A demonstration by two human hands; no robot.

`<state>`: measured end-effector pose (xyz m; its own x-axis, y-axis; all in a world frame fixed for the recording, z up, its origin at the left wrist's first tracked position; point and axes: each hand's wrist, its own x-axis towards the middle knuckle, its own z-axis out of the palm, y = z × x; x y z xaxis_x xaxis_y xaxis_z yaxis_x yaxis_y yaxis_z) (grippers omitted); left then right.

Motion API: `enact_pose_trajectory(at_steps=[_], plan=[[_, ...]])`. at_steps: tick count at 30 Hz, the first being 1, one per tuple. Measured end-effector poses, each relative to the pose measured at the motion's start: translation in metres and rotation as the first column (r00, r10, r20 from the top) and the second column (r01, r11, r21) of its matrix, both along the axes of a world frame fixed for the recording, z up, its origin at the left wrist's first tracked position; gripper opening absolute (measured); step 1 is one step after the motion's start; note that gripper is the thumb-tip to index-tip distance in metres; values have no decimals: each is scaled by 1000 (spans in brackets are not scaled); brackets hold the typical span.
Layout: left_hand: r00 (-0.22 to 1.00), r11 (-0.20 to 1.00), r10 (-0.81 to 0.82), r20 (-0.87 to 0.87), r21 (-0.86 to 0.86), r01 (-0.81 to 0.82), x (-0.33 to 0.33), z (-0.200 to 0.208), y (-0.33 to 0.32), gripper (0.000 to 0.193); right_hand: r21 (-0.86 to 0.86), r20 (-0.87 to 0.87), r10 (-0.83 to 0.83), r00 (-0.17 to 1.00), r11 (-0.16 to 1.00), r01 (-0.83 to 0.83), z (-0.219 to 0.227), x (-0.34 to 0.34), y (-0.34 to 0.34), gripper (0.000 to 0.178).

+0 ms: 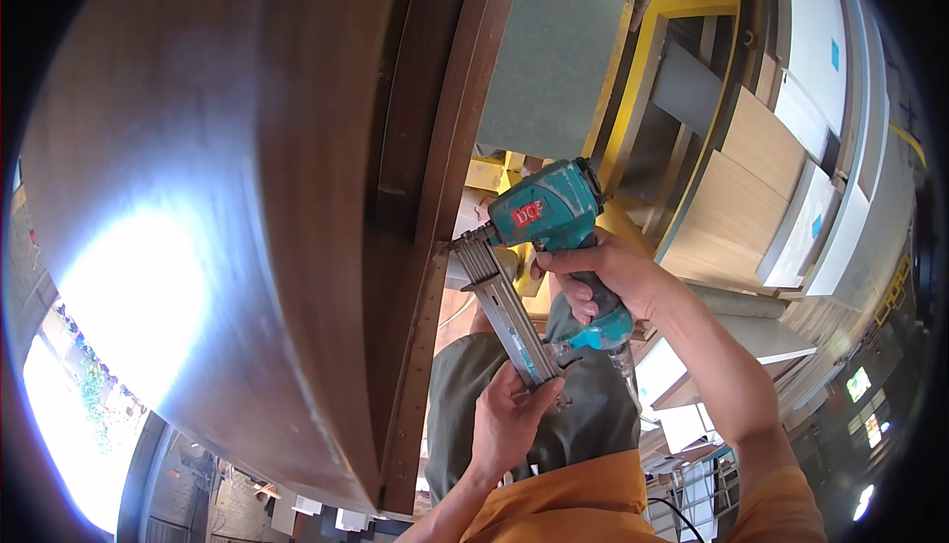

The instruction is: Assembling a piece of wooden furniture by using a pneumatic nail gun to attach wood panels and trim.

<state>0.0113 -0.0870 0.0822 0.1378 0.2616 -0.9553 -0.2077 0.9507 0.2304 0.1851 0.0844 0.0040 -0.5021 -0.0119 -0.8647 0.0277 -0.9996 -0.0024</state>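
A teal pneumatic nail gun point(559, 209) with a long metal magazine is held across the middle of the view. My right hand point(615, 276) wraps round its dark grip. At the lower end of the magazine point(516, 331), my left hand point(509, 419) closes its fingers and thumb on the metal. The gun's nose meets, or comes very close to, the edge strip point(432, 276) of a large dark brown wooden panel point(326, 197); I cannot tell if they touch. No nail is visible.
A grey-green board point(559, 49) lies beyond the gun, beside a yellow metal frame point(633, 128). Stacked wood-coloured and white panels point(741, 197) stand to the right. Another board point(736, 365) juts out below them. A thin dark cable point(677, 513) runs near my right side.
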Motion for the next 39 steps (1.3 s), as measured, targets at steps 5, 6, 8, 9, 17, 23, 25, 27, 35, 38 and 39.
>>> enact_pose_trajectory(at_steps=[5,6,8,9,17,23,25,27,35,38,39], plan=[[999,999,-26,-33,36,28,-19,-4,-8,38,43,99,-115,988,993,112,1,-8,-23,24],[997,997,-63,-41,29,65,-24,-4,-6,39,47,99,-120,988,992,116,0,-9,-27,24],[994,994,-104,-42,27,105,-29,-3,-4,40,28,86,-170,982,985,168,-1,-8,-36,24],[992,992,-122,-45,27,123,-32,-3,-5,40,32,90,-175,980,984,173,-1,-7,-40,24],[984,983,-178,-31,40,179,-57,-18,-16,36,27,115,-293,949,956,291,-3,-18,-62,25],[977,978,-210,-29,18,210,-66,-20,-31,32,100,110,-329,938,942,319,-3,-24,-70,24],[971,971,-237,-32,10,238,-69,-24,-30,33,113,112,-341,933,937,329,-4,-25,-72,24],[966,967,-254,-40,23,255,-72,-31,-30,34,118,111,-336,935,939,324,-7,-27,-72,23],[970,970,-242,14,22,242,-77,-42,-20,33,114,141,-364,921,930,350,-13,-26,-65,24],[964,965,-264,31,10,264,-78,-41,-20,33,108,143,-385,912,922,372,-13,-25,-67,26],[976,977,-215,43,5,215,-78,-41,-23,33,120,135,-396,908,916,381,-11,-28,-67,25]])
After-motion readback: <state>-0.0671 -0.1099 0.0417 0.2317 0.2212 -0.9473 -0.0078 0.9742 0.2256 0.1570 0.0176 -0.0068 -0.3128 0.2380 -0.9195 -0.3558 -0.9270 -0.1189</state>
